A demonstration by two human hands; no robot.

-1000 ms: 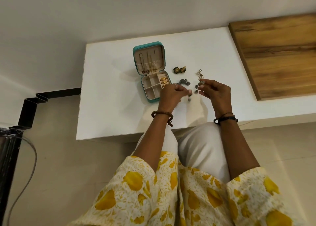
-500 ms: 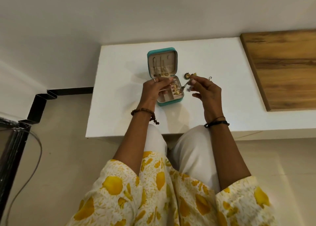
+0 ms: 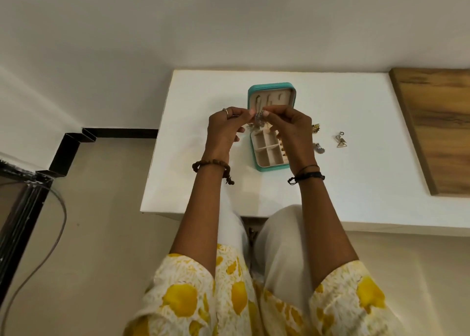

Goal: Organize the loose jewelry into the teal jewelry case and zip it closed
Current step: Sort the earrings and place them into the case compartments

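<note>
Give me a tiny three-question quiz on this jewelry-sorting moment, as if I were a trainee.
1. True or false: the teal jewelry case is zipped shut.
2. What do the left hand and right hand pinch together?
3. The loose triangular earrings lie: A) inside the case, B) on the white table, right of the case, C) on the wooden board.

Key: 1 false; 2 a small silvery earring; 3 B.

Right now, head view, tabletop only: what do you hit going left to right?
left hand → silver earring pinched between both hands → right hand → gold earring → triangle earrings → wooden board
</note>
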